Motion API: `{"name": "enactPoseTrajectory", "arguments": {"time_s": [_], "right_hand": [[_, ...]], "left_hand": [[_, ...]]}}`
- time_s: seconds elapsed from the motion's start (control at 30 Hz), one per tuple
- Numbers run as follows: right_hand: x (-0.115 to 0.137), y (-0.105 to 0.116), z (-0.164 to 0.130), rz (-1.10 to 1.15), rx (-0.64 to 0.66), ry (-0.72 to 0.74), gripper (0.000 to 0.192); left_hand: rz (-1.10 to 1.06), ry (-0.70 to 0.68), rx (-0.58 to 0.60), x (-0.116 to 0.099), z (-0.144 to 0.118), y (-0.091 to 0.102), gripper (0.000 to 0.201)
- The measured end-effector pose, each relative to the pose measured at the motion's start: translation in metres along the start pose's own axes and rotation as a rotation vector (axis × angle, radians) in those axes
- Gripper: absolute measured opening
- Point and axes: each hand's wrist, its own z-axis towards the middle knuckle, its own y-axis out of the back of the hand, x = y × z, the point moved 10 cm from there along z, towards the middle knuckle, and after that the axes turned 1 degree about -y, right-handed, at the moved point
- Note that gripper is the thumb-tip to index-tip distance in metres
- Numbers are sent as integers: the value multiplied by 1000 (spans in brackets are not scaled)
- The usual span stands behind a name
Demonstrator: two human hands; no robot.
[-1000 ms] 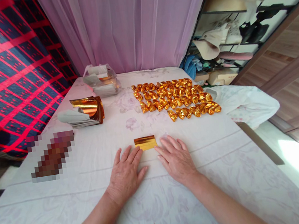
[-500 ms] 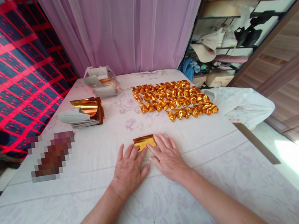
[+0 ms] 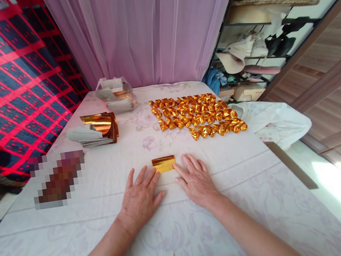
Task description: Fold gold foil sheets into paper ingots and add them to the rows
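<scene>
A folded strip of gold foil paper lies flat on the patterned tablecloth in front of me. My left hand rests palm down with fingers spread, its index fingertip at the strip's lower left corner. On the other side, my right hand also lies flat, fingers apart, with the index fingertip at the lower right corner. Neither hand grips anything. Farther off to the right, several folded gold foil pieces sit in rows.
A stack of gold and grey foil sheets lies at the left. Behind it stands a clear plastic bag holding more sheets. A white bag hangs by the right edge. A pixelated reddish patch covers something at far left.
Both hands have slid apart along the foil strip, the left one leftward and the right one slightly rightward. More of the strip now shows between them.
</scene>
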Motion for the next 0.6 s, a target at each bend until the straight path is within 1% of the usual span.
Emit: {"name": "enactPoseTrajectory", "arguments": {"time_s": [0.1,0.17,0.27,0.37,0.47,0.6], "right_hand": [[0,1,1,5,3,-2,44],[0,1,1,6,5,-8,43],[0,3,2,10,-1,-10,43],[0,4,2,22,-17,2,42],[1,5,3,35,-40,18,42],[2,6,2,70,-69,43,41]], "left_hand": [[4,26,-19,9,-4,4,40],[-19,57,-31,20,-3,7,37],[-91,152,-55,39,6,8,35],[-206,255,-81,54,20,4,34],[-274,286,-107,56,32,-1,27],[-300,278,-131,53,35,-2,14]]}}
